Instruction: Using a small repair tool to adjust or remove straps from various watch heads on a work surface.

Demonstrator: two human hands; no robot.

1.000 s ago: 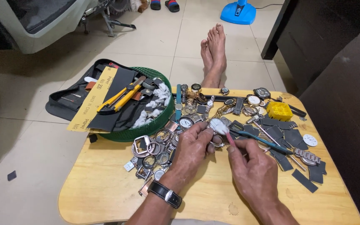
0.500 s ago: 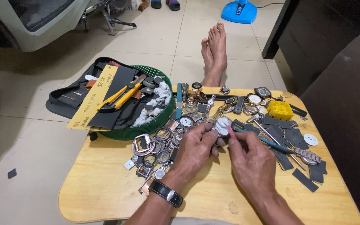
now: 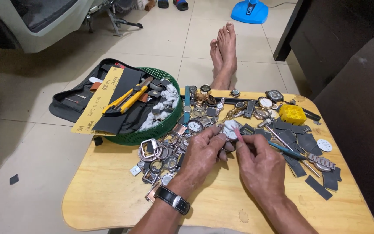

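Observation:
My left hand (image 3: 204, 154) grips a small round watch case with a pale face (image 3: 229, 128) above the low wooden table (image 3: 109, 199). My right hand (image 3: 260, 167) pinches a thin pink tool (image 3: 238, 134) whose tip meets the watch case. A black wristwatch (image 3: 172, 200) sits on my left wrist. Several watches, watch cases and metal parts (image 3: 161, 154) lie scattered just left of the hands. Dark strap pieces (image 3: 308, 143) lie to the right.
A green basket (image 3: 152, 132) at the table's back left holds a black tool pouch, yellow-handled pliers (image 3: 128, 97), sandpaper and wadded tissue. A yellow plastic block (image 3: 292, 113) sits at the back right. My bare feet (image 3: 224, 52) stretch out on the tiled floor beyond. A dark sofa stands right.
Both hands drew closer together over the table middle. The watch case shifted slightly right, and the pink tool now touches it.

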